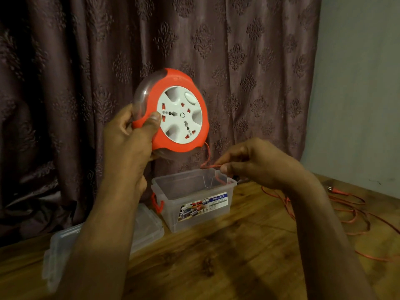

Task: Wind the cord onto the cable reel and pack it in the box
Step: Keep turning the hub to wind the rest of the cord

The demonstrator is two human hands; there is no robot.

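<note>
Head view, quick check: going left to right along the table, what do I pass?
Clear lid lying flat → open clear box with red latch → loose orange cord trailing to the right edge, its plug at the far side.

Probably home: patterned curtain [194, 50], wooden floor [216, 256].

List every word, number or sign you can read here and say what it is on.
"MULTI-BOX": on the blue band of the label stuck to the clear plastic box.
"3": on the same label, left part; the rest of that mark is unreadable.
Other label print and the small logo: too small and blurred.
Cable reel: no readable text.
</note>
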